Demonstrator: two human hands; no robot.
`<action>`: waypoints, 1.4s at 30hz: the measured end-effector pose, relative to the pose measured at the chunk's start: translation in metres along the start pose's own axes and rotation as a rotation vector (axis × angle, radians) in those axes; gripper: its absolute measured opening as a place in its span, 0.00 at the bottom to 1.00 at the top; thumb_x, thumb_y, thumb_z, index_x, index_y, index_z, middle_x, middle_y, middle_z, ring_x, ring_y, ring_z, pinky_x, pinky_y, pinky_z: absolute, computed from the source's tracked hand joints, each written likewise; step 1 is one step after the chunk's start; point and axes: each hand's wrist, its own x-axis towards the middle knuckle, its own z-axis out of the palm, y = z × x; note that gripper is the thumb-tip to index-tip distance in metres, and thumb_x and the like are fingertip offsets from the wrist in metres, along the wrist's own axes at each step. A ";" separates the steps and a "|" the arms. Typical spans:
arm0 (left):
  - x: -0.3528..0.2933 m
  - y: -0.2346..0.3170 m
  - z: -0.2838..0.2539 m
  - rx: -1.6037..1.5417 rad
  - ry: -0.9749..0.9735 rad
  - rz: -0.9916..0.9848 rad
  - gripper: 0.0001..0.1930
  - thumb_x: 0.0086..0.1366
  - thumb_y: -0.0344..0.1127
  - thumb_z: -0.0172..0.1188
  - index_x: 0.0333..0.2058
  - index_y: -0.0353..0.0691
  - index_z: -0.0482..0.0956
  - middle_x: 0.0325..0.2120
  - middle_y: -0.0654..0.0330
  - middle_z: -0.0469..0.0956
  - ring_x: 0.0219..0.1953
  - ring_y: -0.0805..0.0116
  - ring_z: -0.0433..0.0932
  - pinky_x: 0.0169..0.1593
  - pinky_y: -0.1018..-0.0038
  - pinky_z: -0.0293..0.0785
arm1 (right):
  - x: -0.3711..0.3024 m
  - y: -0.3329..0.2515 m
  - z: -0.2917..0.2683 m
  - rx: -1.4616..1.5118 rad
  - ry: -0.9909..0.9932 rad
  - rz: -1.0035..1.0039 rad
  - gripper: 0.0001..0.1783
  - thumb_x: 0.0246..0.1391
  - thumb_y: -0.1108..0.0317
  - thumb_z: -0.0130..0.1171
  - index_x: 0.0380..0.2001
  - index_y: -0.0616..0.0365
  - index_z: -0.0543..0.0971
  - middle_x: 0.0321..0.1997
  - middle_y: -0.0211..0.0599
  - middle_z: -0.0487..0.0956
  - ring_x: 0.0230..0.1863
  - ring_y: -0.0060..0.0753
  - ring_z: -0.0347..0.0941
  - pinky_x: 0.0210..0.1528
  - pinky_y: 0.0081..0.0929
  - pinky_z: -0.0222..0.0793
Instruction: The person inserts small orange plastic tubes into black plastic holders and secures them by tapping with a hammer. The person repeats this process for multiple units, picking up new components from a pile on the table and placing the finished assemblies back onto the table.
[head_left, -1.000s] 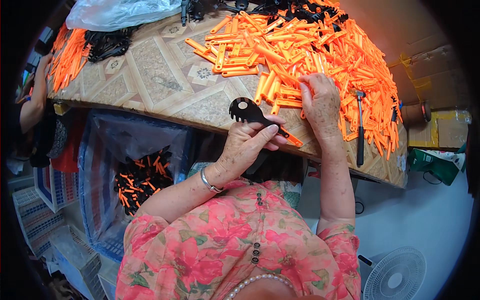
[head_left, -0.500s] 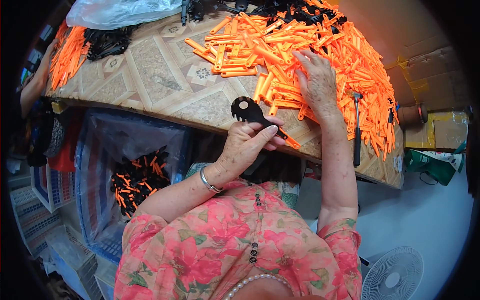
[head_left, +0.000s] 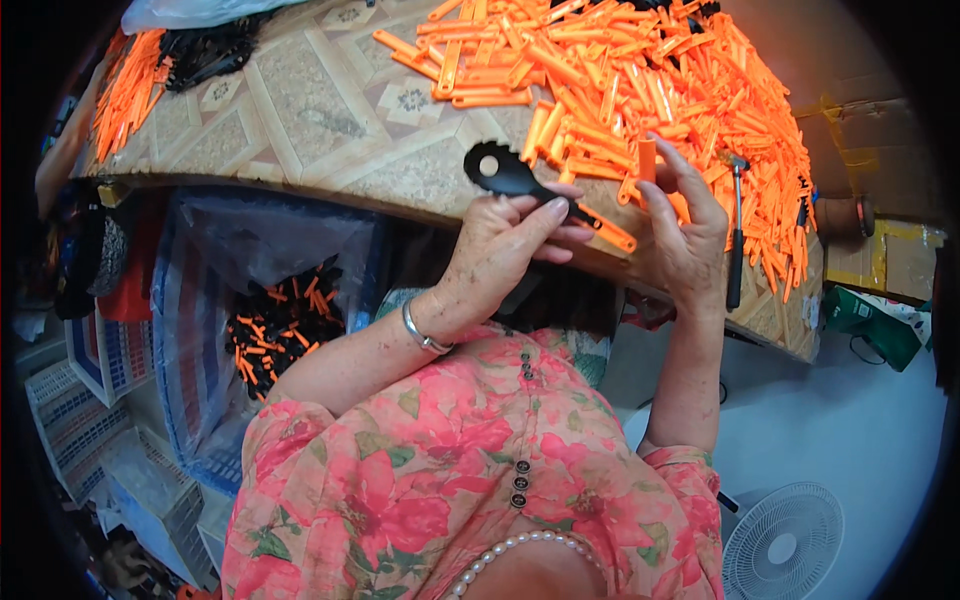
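My left hand [head_left: 505,245] is closed on the thin neck of a black pasta server head [head_left: 505,172], with a round hole and a toothed rim. Its broad end points to the upper left, over the table edge. Just past my left fingertips is an orange handle [head_left: 612,231]; I cannot tell if those fingers touch it. Raised to the right, my right hand [head_left: 690,235] pinches another orange handle [head_left: 647,162] upright between thumb and fingers. Behind it, a large heap of orange handles [head_left: 560,70] covers the right part of the patterned table [head_left: 310,115].
A hammer [head_left: 736,230] lies at the heap's right side. Black parts [head_left: 205,55] and orange pieces [head_left: 128,95] are at the far left. Below stands a lined crate [head_left: 210,300] with black-and-orange utensils [head_left: 285,325]. A fan [head_left: 785,545] is at lower right; another person's arm [head_left: 70,150] shows at far left.
My right hand has come back from the heap toward me and now holds an orange handle. The black server head stays in my left hand, turned slightly. The whole view has shifted a little.
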 end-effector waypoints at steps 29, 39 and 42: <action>-0.013 -0.008 0.015 0.012 -0.030 0.024 0.15 0.71 0.35 0.54 0.51 0.31 0.77 0.40 0.54 0.82 0.40 0.70 0.83 0.46 0.77 0.80 | -0.074 -0.008 0.015 -0.429 0.096 -0.289 0.20 0.48 0.73 0.66 0.47 0.49 0.84 0.39 0.31 0.77 0.40 0.36 0.70 0.43 0.32 0.68; -0.018 -0.010 0.015 0.110 -0.038 0.136 0.12 0.64 0.26 0.62 0.46 0.34 0.79 0.38 0.59 0.82 0.40 0.75 0.81 0.46 0.79 0.79 | -0.076 -0.016 0.017 -0.394 0.080 -0.263 0.21 0.46 0.73 0.68 0.47 0.52 0.83 0.39 0.32 0.77 0.41 0.36 0.71 0.43 0.32 0.68; -0.019 -0.007 0.015 0.115 -0.071 0.142 0.11 0.64 0.24 0.62 0.46 0.34 0.79 0.38 0.60 0.82 0.40 0.75 0.80 0.47 0.79 0.79 | -0.078 -0.018 0.014 -0.091 0.081 -0.161 0.20 0.46 0.74 0.68 0.46 0.54 0.83 0.40 0.34 0.78 0.42 0.37 0.73 0.46 0.32 0.69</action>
